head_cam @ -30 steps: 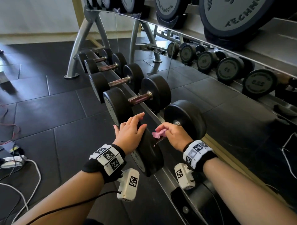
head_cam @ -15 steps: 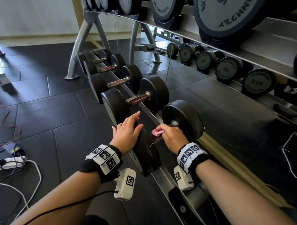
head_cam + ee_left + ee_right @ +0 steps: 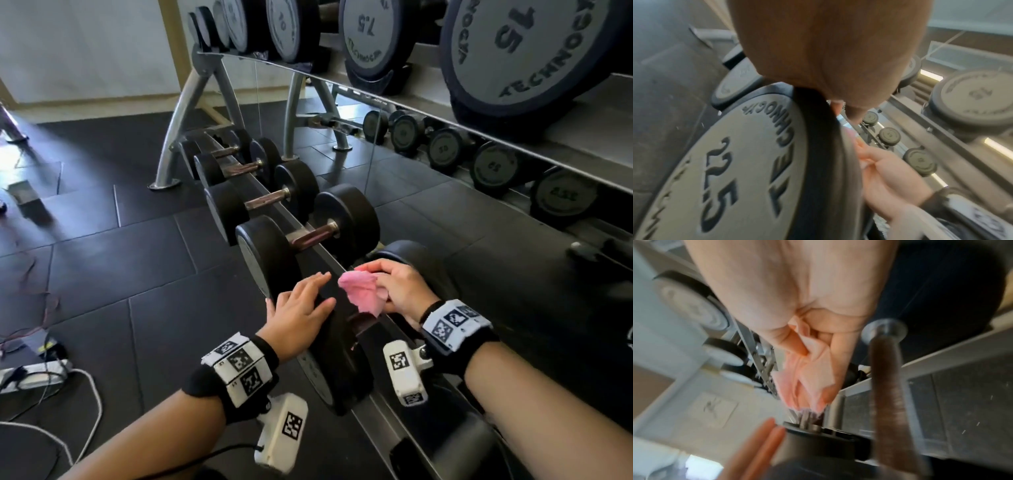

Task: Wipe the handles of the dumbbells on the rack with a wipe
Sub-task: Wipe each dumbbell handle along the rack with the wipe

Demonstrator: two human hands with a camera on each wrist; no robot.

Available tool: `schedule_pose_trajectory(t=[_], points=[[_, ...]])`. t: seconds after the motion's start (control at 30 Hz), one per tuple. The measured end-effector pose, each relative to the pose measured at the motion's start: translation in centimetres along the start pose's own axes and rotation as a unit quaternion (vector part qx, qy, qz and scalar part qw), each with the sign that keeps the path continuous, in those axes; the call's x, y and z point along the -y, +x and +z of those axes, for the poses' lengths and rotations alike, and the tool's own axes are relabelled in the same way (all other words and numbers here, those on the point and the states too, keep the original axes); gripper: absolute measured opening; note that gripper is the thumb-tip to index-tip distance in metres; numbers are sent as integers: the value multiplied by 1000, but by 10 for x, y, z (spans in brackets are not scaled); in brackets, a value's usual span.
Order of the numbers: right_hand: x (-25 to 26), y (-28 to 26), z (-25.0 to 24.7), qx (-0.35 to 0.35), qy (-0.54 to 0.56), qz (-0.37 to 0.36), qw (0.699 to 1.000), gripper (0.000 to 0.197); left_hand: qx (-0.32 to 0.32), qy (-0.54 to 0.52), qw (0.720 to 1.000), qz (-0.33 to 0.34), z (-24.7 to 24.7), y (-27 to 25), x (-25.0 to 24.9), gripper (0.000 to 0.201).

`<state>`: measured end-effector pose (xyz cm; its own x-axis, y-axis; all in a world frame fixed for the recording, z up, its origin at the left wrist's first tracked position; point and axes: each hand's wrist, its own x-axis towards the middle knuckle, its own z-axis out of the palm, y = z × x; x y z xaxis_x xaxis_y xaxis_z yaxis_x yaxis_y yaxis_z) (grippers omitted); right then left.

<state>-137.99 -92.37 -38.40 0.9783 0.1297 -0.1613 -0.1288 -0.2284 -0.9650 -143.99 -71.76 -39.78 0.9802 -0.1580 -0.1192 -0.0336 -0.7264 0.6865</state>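
Observation:
The nearest dumbbell's black front head [image 3: 339,363], marked 22.5 [image 3: 735,162], sits on the lower rack rail. My left hand [image 3: 301,305] rests flat on top of that head with its fingers straight. My right hand [image 3: 394,287] pinches a crumpled pink wipe [image 3: 359,291] just above the dumbbell's handle. In the right wrist view the wipe [image 3: 809,382] hangs from the curled fingers beside the brown knurled handle [image 3: 885,378], apart from it. The left hand's fingertips [image 3: 760,439] show at the bottom of that view.
Several more dumbbells [image 3: 308,236] with rusty handles line the rail beyond. An upper shelf holds large dumbbells [image 3: 531,51] overhead. A mirror [image 3: 493,171] on the right reflects the rack. Cables and a power strip [image 3: 34,373] lie on the black floor tiles at left.
My right hand has lifted off the handle with the wipe, which now hangs loose and shows more. The left hand stays on the dumbbell head.

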Motion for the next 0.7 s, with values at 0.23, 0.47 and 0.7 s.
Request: schedule_pose_trajectory(t=[0.23, 0.47, 0.7], points=[[43, 55, 28, -39, 156, 46, 986, 40, -131, -75, 983, 103, -95, 55, 30, 21], [79, 101, 67, -21, 215, 104, 971, 34, -144, 40, 986, 68, -146, 108, 69, 40], [61, 131, 82, -79, 134, 108, 982, 30, -88, -22, 996, 9, -134, 129, 89, 75]])
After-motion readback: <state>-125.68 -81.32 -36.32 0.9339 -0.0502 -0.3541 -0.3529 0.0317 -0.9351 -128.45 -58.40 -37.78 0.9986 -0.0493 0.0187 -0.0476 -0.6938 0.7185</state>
